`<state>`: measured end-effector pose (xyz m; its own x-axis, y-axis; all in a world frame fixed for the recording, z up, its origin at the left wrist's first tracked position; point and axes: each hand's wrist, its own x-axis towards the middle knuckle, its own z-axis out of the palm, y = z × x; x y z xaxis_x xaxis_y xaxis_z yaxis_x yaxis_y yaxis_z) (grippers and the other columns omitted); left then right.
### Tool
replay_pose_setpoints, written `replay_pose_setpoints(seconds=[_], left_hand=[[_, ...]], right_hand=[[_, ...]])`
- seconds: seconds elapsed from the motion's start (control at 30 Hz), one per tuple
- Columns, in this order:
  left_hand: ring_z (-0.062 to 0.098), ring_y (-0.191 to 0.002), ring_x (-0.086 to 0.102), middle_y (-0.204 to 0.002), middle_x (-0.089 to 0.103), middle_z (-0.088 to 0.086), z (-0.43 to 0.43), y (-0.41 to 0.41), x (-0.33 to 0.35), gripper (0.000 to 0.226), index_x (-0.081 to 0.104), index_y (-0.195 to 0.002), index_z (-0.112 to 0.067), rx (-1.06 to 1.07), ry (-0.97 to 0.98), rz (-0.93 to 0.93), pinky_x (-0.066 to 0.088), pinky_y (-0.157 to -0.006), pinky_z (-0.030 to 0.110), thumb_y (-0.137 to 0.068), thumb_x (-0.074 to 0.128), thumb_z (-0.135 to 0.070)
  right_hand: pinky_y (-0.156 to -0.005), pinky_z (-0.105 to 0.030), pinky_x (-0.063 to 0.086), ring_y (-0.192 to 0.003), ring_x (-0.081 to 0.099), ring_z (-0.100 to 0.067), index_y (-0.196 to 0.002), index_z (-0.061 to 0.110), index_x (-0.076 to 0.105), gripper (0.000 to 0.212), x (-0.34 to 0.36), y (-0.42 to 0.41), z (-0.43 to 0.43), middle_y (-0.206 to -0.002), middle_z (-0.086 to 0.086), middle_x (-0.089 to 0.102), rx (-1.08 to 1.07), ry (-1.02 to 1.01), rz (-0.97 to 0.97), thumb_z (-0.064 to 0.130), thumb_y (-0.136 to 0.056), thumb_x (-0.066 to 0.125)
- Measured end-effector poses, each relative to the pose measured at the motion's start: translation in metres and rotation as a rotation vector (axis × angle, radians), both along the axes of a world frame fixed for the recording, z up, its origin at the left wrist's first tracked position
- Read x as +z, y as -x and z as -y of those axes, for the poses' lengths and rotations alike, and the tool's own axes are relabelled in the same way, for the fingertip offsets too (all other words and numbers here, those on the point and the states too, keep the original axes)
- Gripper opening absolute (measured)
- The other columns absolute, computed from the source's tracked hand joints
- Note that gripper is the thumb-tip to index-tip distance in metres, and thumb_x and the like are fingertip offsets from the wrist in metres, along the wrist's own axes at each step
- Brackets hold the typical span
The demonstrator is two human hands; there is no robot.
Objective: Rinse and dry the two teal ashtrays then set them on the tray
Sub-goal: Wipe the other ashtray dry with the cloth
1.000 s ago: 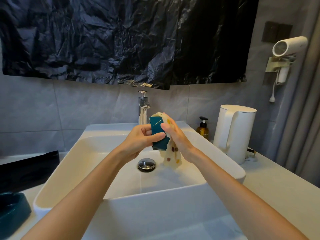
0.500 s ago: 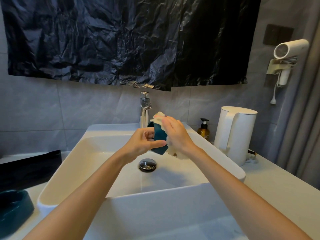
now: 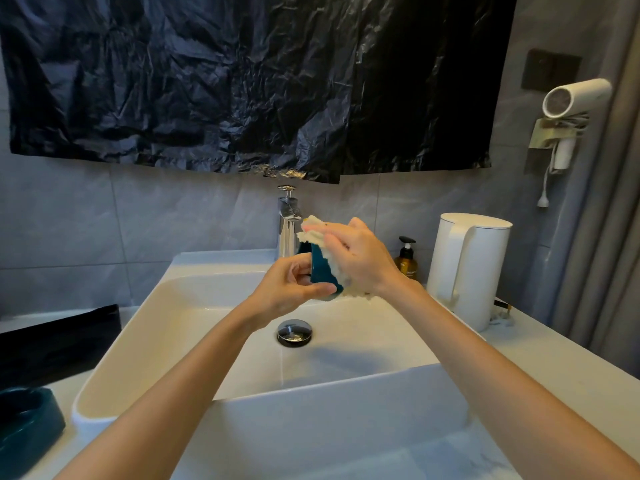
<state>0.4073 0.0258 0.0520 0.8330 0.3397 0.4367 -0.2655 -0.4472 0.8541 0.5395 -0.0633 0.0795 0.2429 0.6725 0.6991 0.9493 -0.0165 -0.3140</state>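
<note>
Over the white sink (image 3: pixel 166 317) my left hand (image 3: pixel 287 289) grips a teal ashtray (image 3: pixel 320 271) held on edge. My right hand (image 3: pixel 356 258) presses a cream cloth (image 3: pixel 313 232) with coloured spots against the ashtray's right side; most of the cloth is bunched under the palm. A second teal ashtray (image 3: pixel 26 424) sits on the counter at the far left, partly cut off by the frame. A black tray (image 3: pixel 55 341) lies behind it, left of the sink.
A chrome tap (image 3: pixel 287 220) stands behind the hands and the drain plug (image 3: pixel 294 332) is in the basin. To the right are a white kettle (image 3: pixel 467 268), an amber pump bottle (image 3: pixel 406 259) and a wall hair dryer (image 3: pixel 571 98).
The right hand has gathered the hanging cloth and wrapped it round the ashtray, moving up over its top edge. The left hand has kept its grip and turned the ashtray slightly.
</note>
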Motion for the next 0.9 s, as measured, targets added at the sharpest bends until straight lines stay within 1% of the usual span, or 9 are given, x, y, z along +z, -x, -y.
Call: replay_pose_setpoints(seconds=[0.1, 0.23, 0.3, 0.37, 0.47, 0.6, 0.7, 0.8, 0.9], left_hand=[[0.008, -0.087, 0.069, -0.096, 0.073, -0.004, 0.001, 0.000, 0.001, 0.030, 0.064, -0.107, -0.013, -0.018, -0.014, 0.014, 0.053, -0.077, 0.018, -0.080, 0.071, 0.000], [0.013, -0.096, 0.069, -0.105, 0.072, -0.001, 0.003, 0.000, 0.001, 0.036, 0.061, -0.114, -0.013, -0.060, -0.013, 0.003, 0.054, -0.085, 0.024, -0.081, 0.070, -0.003], [0.016, -0.099, 0.069, -0.107, 0.072, 0.000, 0.003, 0.001, 0.001, 0.038, 0.060, -0.116, -0.011, -0.102, 0.019, 0.008, 0.054, -0.085, 0.025, -0.081, 0.068, -0.001], [0.017, -0.101, 0.068, -0.107, 0.072, -0.001, 0.003, 0.002, 0.002, 0.040, 0.059, -0.119, -0.009, -0.134, 0.043, 0.016, 0.054, -0.087, 0.027, -0.081, 0.068, 0.000], [0.014, -0.099, 0.068, -0.102, 0.073, -0.005, 0.002, 0.002, 0.005, 0.037, 0.059, -0.116, -0.013, -0.157, 0.058, 0.011, 0.054, -0.083, 0.023, -0.082, 0.066, 0.000], [0.010, -0.093, 0.068, -0.097, 0.073, -0.006, 0.004, 0.005, 0.010, 0.031, 0.057, -0.114, -0.012, -0.155, 0.078, 0.040, 0.052, -0.078, 0.019, -0.086, 0.060, 0.001], [0.028, -0.105, 0.063, -0.109, 0.068, 0.011, -0.005, 0.008, 0.014, 0.035, 0.053, -0.121, -0.006, -0.115, 0.146, 0.116, 0.049, -0.094, 0.043, -0.088, 0.063, -0.009], [0.036, -0.108, 0.058, -0.117, 0.064, 0.018, -0.012, 0.012, 0.016, 0.042, 0.051, -0.124, -0.006, -0.124, 0.281, 0.162, 0.030, -0.104, 0.061, -0.085, 0.063, -0.018], [0.027, -0.106, 0.058, -0.115, 0.065, 0.013, -0.013, 0.013, 0.016, 0.036, 0.054, -0.121, -0.008, -0.164, 0.341, 0.156, 0.031, -0.103, 0.055, -0.086, 0.059, -0.016]], right_hand=[[-0.067, -0.021, 0.038, -0.084, 0.039, -0.012, -0.128, 0.041, 0.055, 0.038, -0.002, -0.001, 0.006, -0.126, 0.021, 0.057, 0.023, -0.032, 0.204, 0.033, -0.100, 0.030], [-0.073, -0.030, 0.046, -0.089, 0.052, -0.015, -0.110, 0.028, 0.068, 0.035, 0.022, -0.005, 0.001, -0.099, 0.009, 0.064, 0.051, 0.098, -0.150, 0.029, -0.099, 0.034], [-0.080, -0.032, 0.048, -0.091, 0.056, -0.017, -0.105, 0.020, 0.068, 0.036, 0.034, -0.007, -0.003, -0.098, 0.001, 0.064, 0.040, 0.208, -0.283, 0.026, -0.100, 0.033], [-0.085, -0.036, 0.045, -0.085, 0.053, -0.020, -0.094, 0.011, 0.059, 0.037, 0.038, -0.009, -0.002, -0.094, -0.009, 0.061, 0.047, 0.271, -0.428, 0.032, -0.101, 0.029], [-0.078, -0.029, 0.041, -0.080, 0.049, -0.015, -0.084, 0.016, 0.048, 0.040, 0.032, -0.012, 0.002, -0.086, -0.007, 0.054, 0.135, 0.236, -0.693, 0.041, -0.102, 0.022], [-0.090, -0.036, 0.045, -0.095, 0.058, -0.022, -0.097, 0.016, 0.057, 0.047, 0.010, -0.022, -0.002, -0.103, -0.011, 0.064, 0.031, 0.254, -0.717, 0.045, -0.099, 0.021], [-0.091, -0.040, 0.048, -0.095, 0.060, -0.029, -0.108, 0.009, 0.059, 0.042, -0.005, -0.028, -0.003, -0.104, -0.017, 0.067, -0.065, 0.357, -0.623, 0.034, -0.100, 0.026], [-0.076, -0.031, 0.046, -0.083, 0.057, -0.020, -0.103, 0.012, 0.058, 0.030, -0.007, -0.030, 0.002, -0.099, -0.012, 0.060, -0.075, 0.155, -0.783, 0.030, -0.100, 0.035], [-0.073, -0.024, 0.045, -0.093, 0.053, -0.009, -0.122, 0.022, 0.045, 0.027, 0.009, -0.019, 0.001, -0.113, 0.001, 0.051, 0.036, -0.089, -0.768, 0.035, -0.098, 0.044]])
